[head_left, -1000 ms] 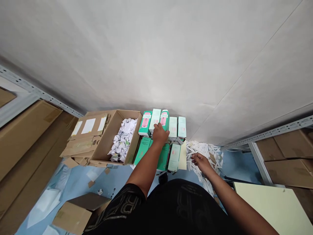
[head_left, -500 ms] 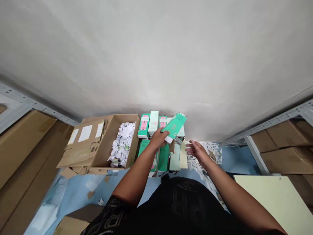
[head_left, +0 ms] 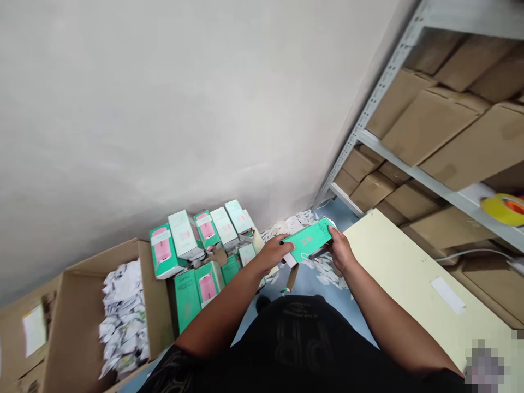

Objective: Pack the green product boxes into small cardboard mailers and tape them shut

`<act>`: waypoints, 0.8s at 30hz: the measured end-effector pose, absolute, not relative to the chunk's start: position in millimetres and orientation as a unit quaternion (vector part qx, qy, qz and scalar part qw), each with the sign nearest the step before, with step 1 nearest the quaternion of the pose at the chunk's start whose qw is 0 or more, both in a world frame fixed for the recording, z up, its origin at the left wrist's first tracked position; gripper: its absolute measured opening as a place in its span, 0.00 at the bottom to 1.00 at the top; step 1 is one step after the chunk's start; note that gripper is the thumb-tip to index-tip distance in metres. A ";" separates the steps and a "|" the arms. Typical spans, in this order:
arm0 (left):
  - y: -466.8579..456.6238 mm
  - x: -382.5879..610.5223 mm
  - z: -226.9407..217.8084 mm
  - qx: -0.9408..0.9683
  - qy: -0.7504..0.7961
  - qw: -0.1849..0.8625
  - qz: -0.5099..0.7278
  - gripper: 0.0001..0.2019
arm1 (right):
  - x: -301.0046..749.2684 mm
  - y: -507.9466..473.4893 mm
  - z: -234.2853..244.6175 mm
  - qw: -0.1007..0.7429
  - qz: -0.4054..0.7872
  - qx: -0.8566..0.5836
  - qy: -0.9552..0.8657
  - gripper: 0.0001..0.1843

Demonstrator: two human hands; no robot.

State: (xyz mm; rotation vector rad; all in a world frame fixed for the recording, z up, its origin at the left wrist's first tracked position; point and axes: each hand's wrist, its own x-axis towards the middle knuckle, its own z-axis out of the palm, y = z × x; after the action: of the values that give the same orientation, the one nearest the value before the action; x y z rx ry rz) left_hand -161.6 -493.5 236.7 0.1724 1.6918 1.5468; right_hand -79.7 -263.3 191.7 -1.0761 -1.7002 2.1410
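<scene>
A green carton (head_left: 310, 240) with a white opened end flap is held between both hands, in front of my body. My left hand (head_left: 275, 254) grips its left end, the thumb on top. The right end is in my right hand (head_left: 340, 249), fingers closed round the edge. Below the carton hangs a brown cardboard piece (head_left: 291, 277); whether it is attached cannot be made out. To the left stand several similar green and white cartons (head_left: 186, 234), some showing a pink panel.
At the left, an open cardboard box (head_left: 158, 295) contains crumpled white paper (head_left: 125, 316). Paper scraps (head_left: 323, 273) litter the blue floor. A pale tabletop (head_left: 409, 273) lies to the right, before metal shelving (head_left: 413, 172) with brown boxes (head_left: 434, 120) and yellow tape (head_left: 505, 209).
The view has turned to the right. My left hand has carried the green carton away from the other cartons, and my right hand has gone from empty to gripping its right end.
</scene>
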 end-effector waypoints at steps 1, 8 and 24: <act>-478.3 -156.0 235.0 0.077 0.676 0.411 0.607 0.24 | -67.7 -251.6 187.8 0.116 0.721 -0.370 -0.574 0.26; -351.2 -98.4 230.3 0.159 0.629 0.402 0.646 0.31 | 26.4 -156.1 159.6 0.129 0.782 -0.451 -0.412 0.19; -84.5 25.7 197.2 0.569 0.664 0.346 0.340 0.46 | 195.3 38.4 81.6 0.020 0.741 -0.590 -0.320 0.22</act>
State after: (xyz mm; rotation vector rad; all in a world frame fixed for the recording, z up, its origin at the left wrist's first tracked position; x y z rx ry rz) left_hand 25.7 -84.5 197.2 1.4780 1.7240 0.8813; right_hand 195.3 38.4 81.6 -1.8296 -0.9941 2.2987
